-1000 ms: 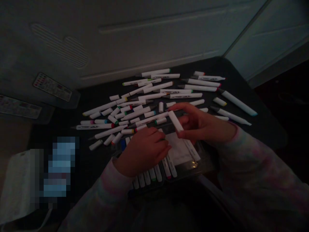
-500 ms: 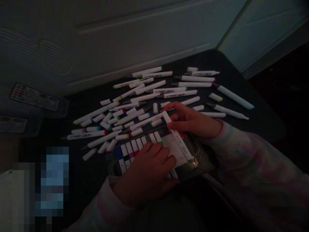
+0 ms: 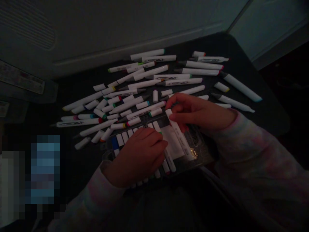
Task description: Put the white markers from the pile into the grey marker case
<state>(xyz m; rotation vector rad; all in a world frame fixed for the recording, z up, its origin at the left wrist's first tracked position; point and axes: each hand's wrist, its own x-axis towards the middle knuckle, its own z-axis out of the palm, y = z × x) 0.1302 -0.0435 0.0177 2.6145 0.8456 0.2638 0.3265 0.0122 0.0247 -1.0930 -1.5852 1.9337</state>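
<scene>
My right hand [image 3: 193,109] pinches a white marker [image 3: 178,135] near its upper end. The marker slants down over the right part of a clear plastic case [image 3: 200,161], where a pale sheet [image 3: 172,141] shows beneath it. My left hand [image 3: 140,153] lies over the case's left part with its fingers curled on a row of capped white markers. Whether it grips one of them is hidden. A blue-capped marker [image 3: 114,141] shows at the row's left end. A marker with a green band [image 3: 158,127] lies beside my left fingers.
Uncapped white markers [image 3: 149,72] and loose caps [image 3: 155,96] are scattered over the dark tabletop [image 3: 267,112] behind the case. A pale panelled wall [image 3: 120,29] borders the table's back. At the lower left is a blurred-out patch [image 3: 44,170].
The view has shifted, with the scene sitting higher. My left hand has moved left, its thumb drawn in, baring the lower ends of some cased markers. The marker in my right hand has turned slightly.
</scene>
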